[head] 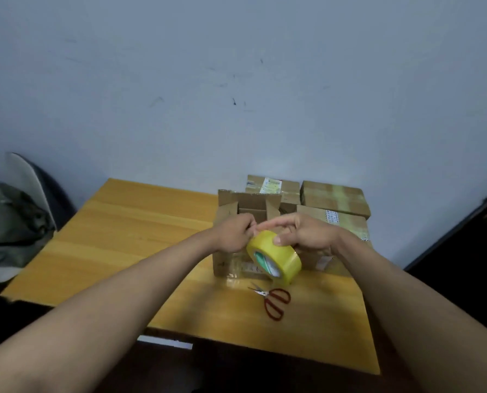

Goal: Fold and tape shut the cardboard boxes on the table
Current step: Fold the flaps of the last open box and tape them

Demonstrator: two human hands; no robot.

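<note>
Fingers: on the right hand (307, 236) the thumb presses the outer band of the tape roll (275, 256) and the forefinger stretches out over its top; on the left hand (235, 234) the fingertips are pressed together in a pinch at the roll's upper edge, though whether a loose tape end lies between them cannot be told.
Table (117, 231): yellow-brown wood, its far edge against the pale wall (236, 80); everything below is placed from the open box.
Open box (236, 214): stands on the far right part of the table, top flaps up and unsealed, a shiny taped patch on its near face.
Closed boxes: one with a paper label (270, 185) behind the open box; a taped one (333, 198) behind and to its right; another (347, 222) just to its right, partly hidden by the right wrist.
Tape roll: yellow, with a green and white core label, held in the air in front of the open box's near face, tilted so the core faces the camera.
Scissors (275, 300): red handles, blades slightly apart, lying flat on the table in front of the open box, below the roll and not touching it.
Chair (27, 191): well to the left of the open box, off the table's left edge, with dark cloth heaped on it.
</note>
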